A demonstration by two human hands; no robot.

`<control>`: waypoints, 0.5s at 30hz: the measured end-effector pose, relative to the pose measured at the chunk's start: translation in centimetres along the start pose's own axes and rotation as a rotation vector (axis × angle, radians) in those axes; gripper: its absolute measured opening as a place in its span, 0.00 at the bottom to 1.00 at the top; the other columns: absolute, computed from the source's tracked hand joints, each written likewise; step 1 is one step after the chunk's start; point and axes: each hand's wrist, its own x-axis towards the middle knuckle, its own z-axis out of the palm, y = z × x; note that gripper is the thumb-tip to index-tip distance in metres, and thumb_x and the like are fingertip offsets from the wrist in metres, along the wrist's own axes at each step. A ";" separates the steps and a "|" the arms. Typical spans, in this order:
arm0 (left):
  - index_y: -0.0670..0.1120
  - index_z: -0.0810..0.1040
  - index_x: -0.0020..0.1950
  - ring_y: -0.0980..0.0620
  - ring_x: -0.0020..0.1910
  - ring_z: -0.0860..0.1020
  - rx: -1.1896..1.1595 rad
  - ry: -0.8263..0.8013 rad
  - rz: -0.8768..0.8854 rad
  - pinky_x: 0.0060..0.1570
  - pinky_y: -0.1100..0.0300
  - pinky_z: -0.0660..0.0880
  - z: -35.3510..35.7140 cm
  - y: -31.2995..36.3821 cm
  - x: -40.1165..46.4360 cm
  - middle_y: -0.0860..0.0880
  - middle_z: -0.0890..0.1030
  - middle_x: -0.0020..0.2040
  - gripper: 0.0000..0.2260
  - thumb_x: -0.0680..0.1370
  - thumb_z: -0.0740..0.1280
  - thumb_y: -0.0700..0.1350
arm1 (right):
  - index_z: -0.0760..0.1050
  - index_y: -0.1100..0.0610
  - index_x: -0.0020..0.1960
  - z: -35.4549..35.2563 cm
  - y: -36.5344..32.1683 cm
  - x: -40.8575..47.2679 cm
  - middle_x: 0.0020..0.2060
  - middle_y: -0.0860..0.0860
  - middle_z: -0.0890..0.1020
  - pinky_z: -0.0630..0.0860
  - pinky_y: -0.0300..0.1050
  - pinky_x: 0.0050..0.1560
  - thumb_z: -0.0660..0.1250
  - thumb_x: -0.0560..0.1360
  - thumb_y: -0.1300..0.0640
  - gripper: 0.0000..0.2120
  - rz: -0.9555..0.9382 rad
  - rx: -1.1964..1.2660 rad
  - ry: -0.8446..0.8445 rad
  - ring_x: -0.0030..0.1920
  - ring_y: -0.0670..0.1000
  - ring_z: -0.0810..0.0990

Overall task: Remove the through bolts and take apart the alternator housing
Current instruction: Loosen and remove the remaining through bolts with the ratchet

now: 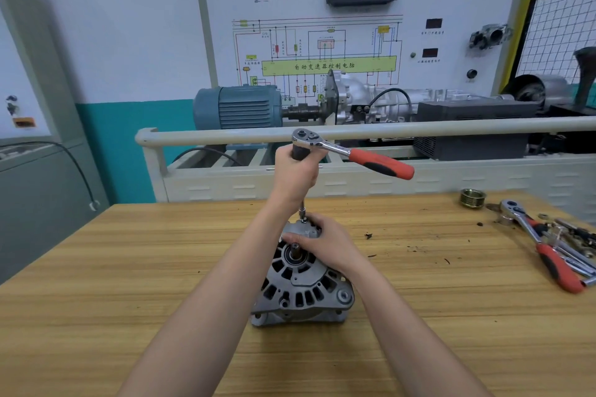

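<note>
The alternator [301, 280] stands on the wooden workbench [129, 267], near its middle, resting on its rear end. Its shaft [295, 248] points up and slightly away from the person, so the long axis runs close to vertical. The vented front housing faces the camera.

The left hand [295, 176] is raised above the alternator, fingers curled tight around the black upper part of the tool just under the head of a ratchet wrench [348, 151]. The red-and-black handle of the wrench juts out to the right and slightly downward. From beneath the hand a slim extension bar [302, 208] runs straight down to the far top edge of the housing; its tip meets the housing there, though the bolt itself cannot be made out.

The right hand [322, 243] lies on the upper far part of the housing, fingers wrapped around the casting and holding it at the foot of the extension bar.

Further right, a ribbed brass-coloured pulley [472, 198] sits alone on the bench. Beyond it, at the right edge, a second ratchet wrench [541, 245] with a red handle lies across a loose heap of chrome sockets and bars [577, 242]. No tray or box holds them. Dark specks of debris [368, 236] lie scattered on the wood between alternator and tools.
</note>
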 end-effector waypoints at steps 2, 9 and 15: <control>0.44 0.66 0.30 0.56 0.20 0.57 -0.020 -0.023 -0.001 0.23 0.65 0.54 0.0 -0.1 0.1 0.53 0.62 0.21 0.18 0.78 0.64 0.34 | 0.69 0.49 0.71 -0.1 0.0 0.0 0.65 0.46 0.77 0.73 0.48 0.62 0.73 0.67 0.35 0.38 0.008 0.009 -0.006 0.63 0.49 0.76; 0.46 0.64 0.26 0.56 0.19 0.56 -0.068 -0.066 -0.033 0.22 0.68 0.55 -0.3 -0.3 0.8 0.53 0.62 0.20 0.21 0.79 0.63 0.35 | 0.70 0.51 0.71 0.0 -0.1 0.0 0.62 0.46 0.79 0.75 0.47 0.60 0.73 0.66 0.35 0.38 0.022 0.016 -0.011 0.61 0.48 0.77; 0.45 0.63 0.28 0.56 0.18 0.57 -0.037 -0.140 -0.057 0.22 0.68 0.54 -0.6 -0.2 1.0 0.53 0.62 0.19 0.20 0.78 0.62 0.34 | 0.70 0.51 0.70 -0.1 -0.2 -0.1 0.63 0.46 0.79 0.75 0.47 0.59 0.73 0.65 0.35 0.39 0.031 0.026 -0.015 0.60 0.48 0.78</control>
